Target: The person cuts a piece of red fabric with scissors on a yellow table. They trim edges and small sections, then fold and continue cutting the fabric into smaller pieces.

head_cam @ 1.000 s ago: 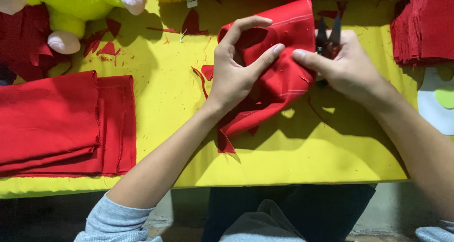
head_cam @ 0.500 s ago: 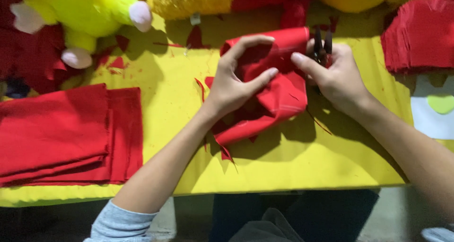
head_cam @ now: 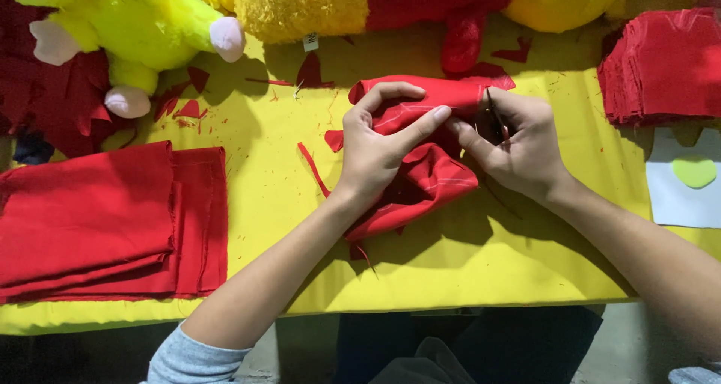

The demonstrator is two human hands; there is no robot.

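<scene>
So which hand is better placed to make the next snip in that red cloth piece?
Right, probably. The right hand holds dark scissors at the red cloth piece, while the left hand is occupied gripping and bunching it.

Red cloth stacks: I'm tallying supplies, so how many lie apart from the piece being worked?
2: one folded stack at the table's left edge, one pile of cut pieces at top right. More may be hidden beyond the picture.

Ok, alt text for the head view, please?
Two hands, left hand and right hand, bunch a piece of red cloth on a yellow table; the right also holds dark scissors. Folded red cloth lies left, plush toys behind.
</scene>
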